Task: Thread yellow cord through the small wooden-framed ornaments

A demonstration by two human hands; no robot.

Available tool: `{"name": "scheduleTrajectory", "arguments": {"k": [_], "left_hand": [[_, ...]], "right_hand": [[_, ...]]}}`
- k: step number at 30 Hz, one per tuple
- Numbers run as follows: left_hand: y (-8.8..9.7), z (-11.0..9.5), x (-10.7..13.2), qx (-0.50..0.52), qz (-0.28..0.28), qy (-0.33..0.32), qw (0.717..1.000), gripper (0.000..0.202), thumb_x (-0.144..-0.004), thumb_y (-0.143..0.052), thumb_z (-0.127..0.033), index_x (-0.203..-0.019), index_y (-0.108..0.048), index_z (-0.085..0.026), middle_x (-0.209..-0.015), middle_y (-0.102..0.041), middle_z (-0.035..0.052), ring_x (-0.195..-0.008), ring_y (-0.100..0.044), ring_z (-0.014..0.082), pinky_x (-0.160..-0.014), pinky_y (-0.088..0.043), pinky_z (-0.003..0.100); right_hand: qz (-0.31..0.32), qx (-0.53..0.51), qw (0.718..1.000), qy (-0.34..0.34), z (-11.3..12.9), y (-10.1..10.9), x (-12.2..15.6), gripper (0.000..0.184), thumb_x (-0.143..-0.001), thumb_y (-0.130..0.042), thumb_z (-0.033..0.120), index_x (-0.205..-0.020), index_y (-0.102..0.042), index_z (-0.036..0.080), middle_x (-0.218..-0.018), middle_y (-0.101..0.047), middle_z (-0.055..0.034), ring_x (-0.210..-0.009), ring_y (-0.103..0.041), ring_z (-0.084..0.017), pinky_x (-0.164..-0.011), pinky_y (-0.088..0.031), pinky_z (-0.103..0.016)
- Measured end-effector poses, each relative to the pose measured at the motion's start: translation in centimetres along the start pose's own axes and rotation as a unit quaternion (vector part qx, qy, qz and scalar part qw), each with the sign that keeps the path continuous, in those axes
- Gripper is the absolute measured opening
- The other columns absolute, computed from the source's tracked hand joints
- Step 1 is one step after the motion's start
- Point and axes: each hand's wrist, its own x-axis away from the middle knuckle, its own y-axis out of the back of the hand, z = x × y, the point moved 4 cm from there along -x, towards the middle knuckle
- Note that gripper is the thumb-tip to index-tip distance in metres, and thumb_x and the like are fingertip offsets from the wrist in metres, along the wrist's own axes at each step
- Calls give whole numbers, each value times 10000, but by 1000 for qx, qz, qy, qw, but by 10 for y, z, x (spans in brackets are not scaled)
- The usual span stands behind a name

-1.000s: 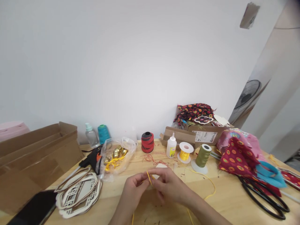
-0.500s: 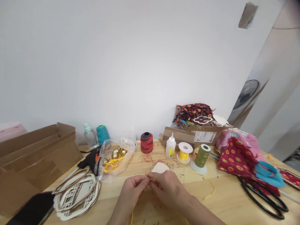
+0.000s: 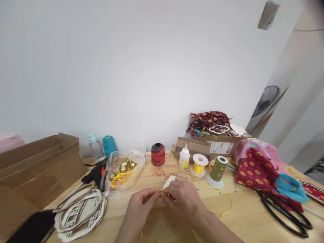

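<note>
My left hand [image 3: 142, 207] pinches a thin yellow cord [image 3: 159, 191] between thumb and fingers. My right hand [image 3: 183, 202] grips a small cream-coloured shaped piece [image 3: 169, 182], probably card or wood, with the cord running into its fingers. The two hands nearly touch, and they hide the lower part of the piece. Further yellow cord [image 3: 222, 197] curves across the wooden table [image 3: 243, 216] to the right, and another end hangs below my hands. Bits of red thread [image 3: 159, 172] lie just beyond them.
Near the hands stand a glue bottle [image 3: 184, 159], a yellow cord spool [image 3: 198, 167] and an olive thread cone [image 3: 218, 168]. To the left lie a bag of gold bells [image 3: 121, 172] and cut-out frames [image 3: 79, 214]. Black-handled scissors [image 3: 283, 212] lie right, by patterned fabric [image 3: 255, 172].
The cream piece has tilted and now sits in my right hand's fingers. My left hand has drawn apart slightly, with the cord stretched between them. The view has drifted slightly.
</note>
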Motion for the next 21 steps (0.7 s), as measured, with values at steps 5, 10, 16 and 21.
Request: {"name": "scheduleTrajectory", "arguments": {"k": [5, 10, 16, 21], "left_hand": [[0, 0, 1, 12, -16, -37, 999, 135, -629, -593, -239, -712, -659, -157, -734, -697, 38, -741, -609, 204, -693, -456, 276], [-1, -2, 3, 14, -29, -41, 999, 130, -623, -606, -241, -730, -586, -170, -698, -688, 28, -700, -615, 182, -621, -445, 235], [-4, 1, 3, -5, -8, -24, 1000, 246, -649, -598, -303, -847, -523, -180, -681, -696, 26, -641, -609, 168, -573, -405, 223], [-6, 5, 1, 31, 33, 13, 999, 418, -615, -628, -338, -973, -527, -147, -661, -709, 41, -695, -618, 189, -620, -418, 240]], "right_hand": [[12, -59, 998, -34, -2, -3, 1, 188, -719, -466, 155, -728, -639, 228, -612, -597, -6, -598, -488, -122, -500, -260, -216], [-3, -114, 993, -44, -2, -2, 1, 230, -733, -417, 121, -693, -626, 207, -599, -559, 6, -576, -461, -97, -508, -266, -197], [-3, -254, 961, -106, -8, -12, 0, 191, -701, -468, 182, -587, -619, 159, -506, -426, 23, -510, -375, -85, -456, -242, -191], [22, -479, 848, -226, -12, -17, -1, 132, -634, -525, 226, -560, -574, 128, -486, -433, 26, -456, -348, -74, -430, -245, -189]]}}
